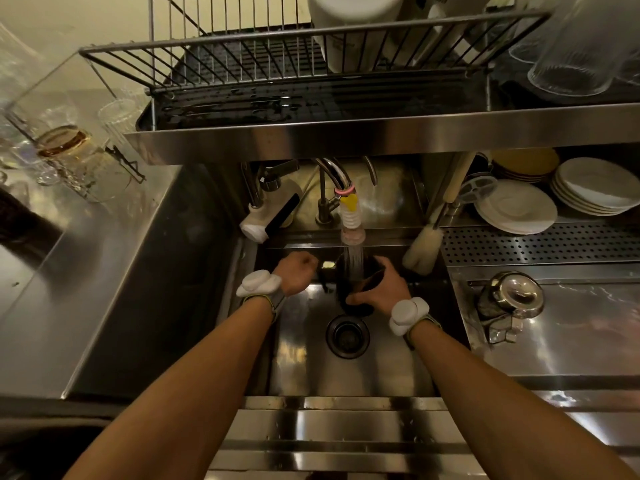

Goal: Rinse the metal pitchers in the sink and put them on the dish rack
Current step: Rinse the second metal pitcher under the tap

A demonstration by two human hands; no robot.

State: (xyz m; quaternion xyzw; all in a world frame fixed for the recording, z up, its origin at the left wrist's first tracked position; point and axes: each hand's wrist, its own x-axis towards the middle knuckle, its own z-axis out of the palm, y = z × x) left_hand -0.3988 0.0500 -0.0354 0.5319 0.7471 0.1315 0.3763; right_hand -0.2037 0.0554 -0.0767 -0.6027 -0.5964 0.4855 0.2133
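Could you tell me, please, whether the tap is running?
Running: a stream falls from the tap onto the dark pitcher held by both hands.

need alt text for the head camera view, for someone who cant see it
Seen from above, a person's two hands hold a dark metal pitcher under running water from the faucet in a steel sink: the left hand grips its handle, the right hand wraps its body. A wire dish rack sits on the shelf above, and stacked plates at right.
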